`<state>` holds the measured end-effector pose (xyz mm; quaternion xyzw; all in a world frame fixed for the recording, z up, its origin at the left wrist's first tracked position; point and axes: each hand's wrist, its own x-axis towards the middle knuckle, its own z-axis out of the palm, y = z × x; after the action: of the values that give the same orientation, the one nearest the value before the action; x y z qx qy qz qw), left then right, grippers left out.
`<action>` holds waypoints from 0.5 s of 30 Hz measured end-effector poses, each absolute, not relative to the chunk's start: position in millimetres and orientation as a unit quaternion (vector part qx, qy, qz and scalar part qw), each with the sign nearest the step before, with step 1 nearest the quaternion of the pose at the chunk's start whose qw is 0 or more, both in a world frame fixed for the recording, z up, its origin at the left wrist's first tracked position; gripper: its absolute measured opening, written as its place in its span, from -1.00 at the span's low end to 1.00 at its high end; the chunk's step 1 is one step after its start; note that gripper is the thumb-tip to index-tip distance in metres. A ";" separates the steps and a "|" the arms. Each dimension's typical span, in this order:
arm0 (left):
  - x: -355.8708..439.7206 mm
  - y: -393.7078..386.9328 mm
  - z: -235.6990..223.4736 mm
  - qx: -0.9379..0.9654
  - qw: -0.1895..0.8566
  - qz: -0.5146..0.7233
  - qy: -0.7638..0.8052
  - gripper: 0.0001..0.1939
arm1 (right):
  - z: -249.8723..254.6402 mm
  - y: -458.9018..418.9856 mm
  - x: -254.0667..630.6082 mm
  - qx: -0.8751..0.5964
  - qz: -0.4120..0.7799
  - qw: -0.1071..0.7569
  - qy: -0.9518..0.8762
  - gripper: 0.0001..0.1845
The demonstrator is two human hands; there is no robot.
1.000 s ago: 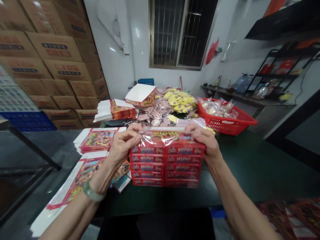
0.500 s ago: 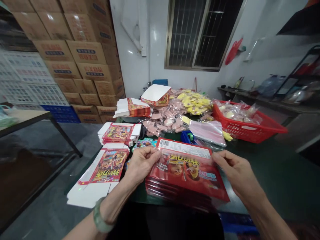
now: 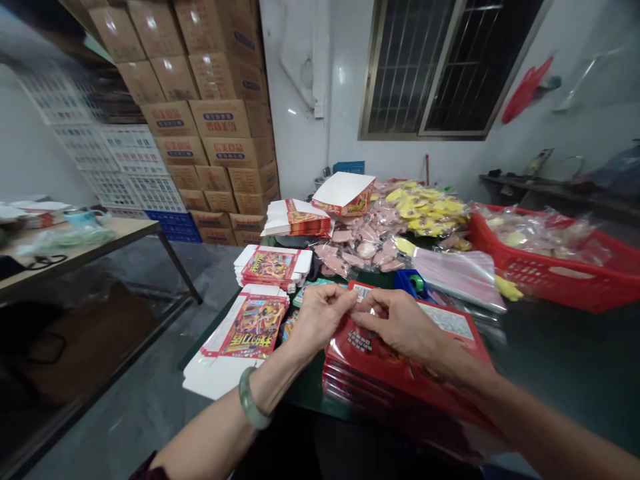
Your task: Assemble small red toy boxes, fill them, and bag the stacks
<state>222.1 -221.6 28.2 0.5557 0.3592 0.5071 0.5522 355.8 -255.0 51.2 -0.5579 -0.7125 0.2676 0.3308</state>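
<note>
A stack of red printed packs in glossy clear plastic lies at the table's near edge. My left hand pinches the clear plastic wrapper at the top pack's upper left corner, by the barcode. Close beside it, my right hand reaches across the pack, its thumb and forefinger closed on the same wrapper; the film between the fingertips barely shows. The right forearm covers much of the pack's printed front. Flat printed cartons lie left of my left hand, and a blue tape dispenser stands behind the stack.
Clear plastic bags lie behind the stack. Further back are pink wrapped pieces and yellow ones. A red basket stands right, more cartons back left. Brown boxes are piled by the wall.
My right hand has moved left across the pack, from its right side to beside my left hand. The left hand stays near the upper left corner. The view has turned left.
</note>
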 end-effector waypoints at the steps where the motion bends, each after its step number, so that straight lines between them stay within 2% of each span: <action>1: 221.5 -218.2 28.8 0.549 0.554 0.511 0.361 -0.67 | 46.8 -252.2 358.5 -0.547 0.314 0.336 -0.700 -0.78; 3: 217.6 -214.7 31.9 0.532 0.553 0.527 0.366 -0.67 | 40.8 -251.9 362.9 -0.532 0.350 0.360 -0.682 -0.78; 5: 210.1 -219.8 37.6 0.515 0.548 0.548 0.368 -0.67 | 36.9 -255.7 364.1 -0.533 0.321 0.378 -0.685 -0.79; 7: 200.7 -234.2 44.4 0.500 0.567 0.541 0.368 -0.67 | 33.5 -260.4 363.2 -0.532 0.255 0.387 -0.709 -0.78; 12: 186.5 -267.4 52.0 0.431 0.755 0.344 0.356 -0.67 | 26.6 -266.7 360.4 -0.489 0.041 0.392 -0.778 -0.80; 15: 188.0 -263.2 49.7 0.370 0.807 0.307 0.342 -0.68 | 24.7 -269.7 360.2 -0.451 -0.081 0.374 -0.806 -0.76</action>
<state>188.0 -263.2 49.7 0.3696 0.3423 0.3070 0.8074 360.2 -269.7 24.7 -0.4511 -0.8064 -0.0812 0.3738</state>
